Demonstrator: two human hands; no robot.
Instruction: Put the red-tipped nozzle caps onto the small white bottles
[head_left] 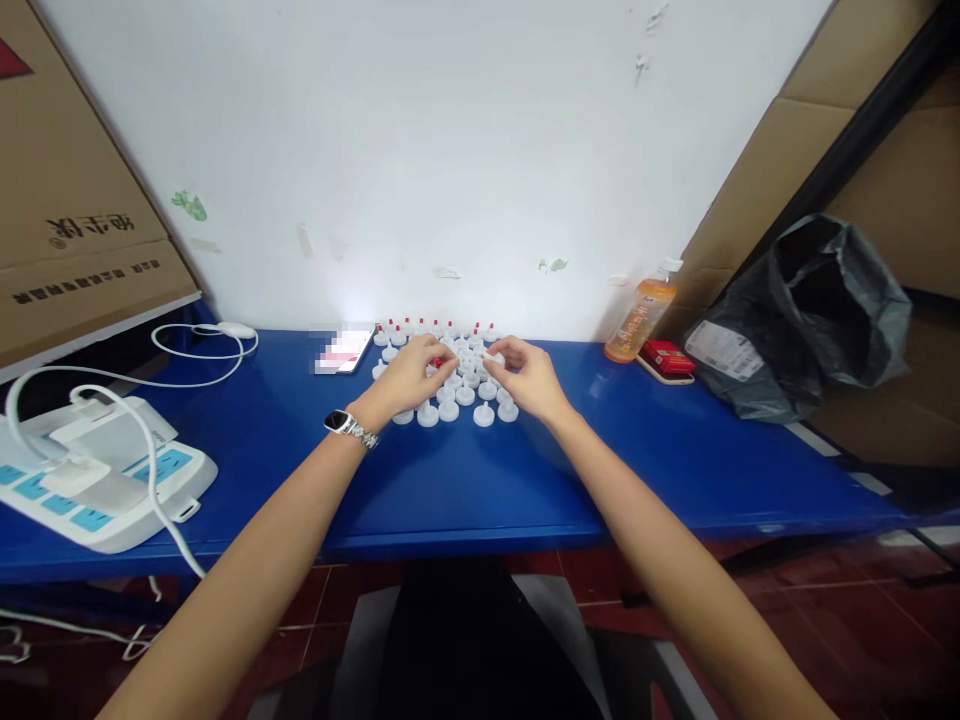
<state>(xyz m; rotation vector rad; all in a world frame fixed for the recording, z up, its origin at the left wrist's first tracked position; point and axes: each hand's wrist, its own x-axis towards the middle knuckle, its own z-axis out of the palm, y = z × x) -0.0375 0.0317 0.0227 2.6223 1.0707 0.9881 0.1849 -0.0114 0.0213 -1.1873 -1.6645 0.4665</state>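
Note:
White plastic nozzle caps (pixel 465 394), round at the base with a narrow spout, stand in a cluster on the blue table. Along the back of the cluster several carry small red tips (pixel 450 325); the nearer ones have bare spouts. My left hand (pixel 409 378), wearing a watch (pixel 341 422) at the wrist, is over the cluster's left side, fingers pinched around a small red tip (pixel 438 363). At the right side my right hand (pixel 531 380) pinches a white nozzle cap (pixel 493 361) between thumb and fingers. The fingers partly hide both pieces.
A phone (pixel 352 350) lies left of the cluster by the wall. On the left is a power strip (pixel 112 510) with white cables. To the right stand an orange drink bottle (pixel 641 315), a red box (pixel 666 357) on a phone-like object and a grey plastic bag (pixel 780 330).

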